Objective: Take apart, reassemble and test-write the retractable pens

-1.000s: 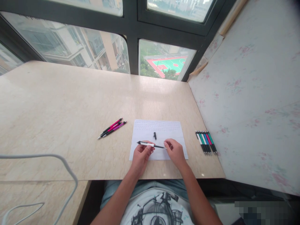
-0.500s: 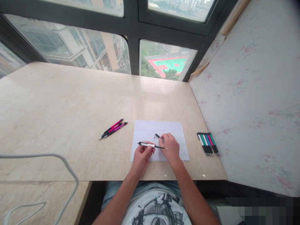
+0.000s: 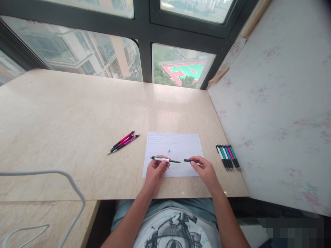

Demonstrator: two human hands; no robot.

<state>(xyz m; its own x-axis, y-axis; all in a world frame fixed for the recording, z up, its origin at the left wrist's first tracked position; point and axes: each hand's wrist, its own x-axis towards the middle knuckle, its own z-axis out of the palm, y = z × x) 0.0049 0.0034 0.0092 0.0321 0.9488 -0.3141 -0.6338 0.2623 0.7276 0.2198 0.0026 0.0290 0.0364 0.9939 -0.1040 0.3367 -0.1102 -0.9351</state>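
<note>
My left hand [image 3: 156, 170] is closed on a white pen [image 3: 164, 159], held level above the paper with its thin dark front part pointing right. My right hand [image 3: 203, 168] pinches a short black pen grip [image 3: 187, 160]. The grip lines up with the pen's point, with a small gap between them. A tiny metallic pen tip [image 3: 169, 151] lies on the written sheet of paper [image 3: 176, 141], beyond the pen.
Several pink and purple pens [image 3: 123, 142] lie on the desk [image 3: 85, 137] to the left. A row of several pens [image 3: 227, 157] sits at the right beside the papered wall [image 3: 279, 120]. A grey cable [image 3: 73, 186] curves at the lower left.
My right hand has picked up the black grip from over the paper and moved right and nearer, bringing it to the pen's point. My left hand with the pen has stayed nearly still.
</note>
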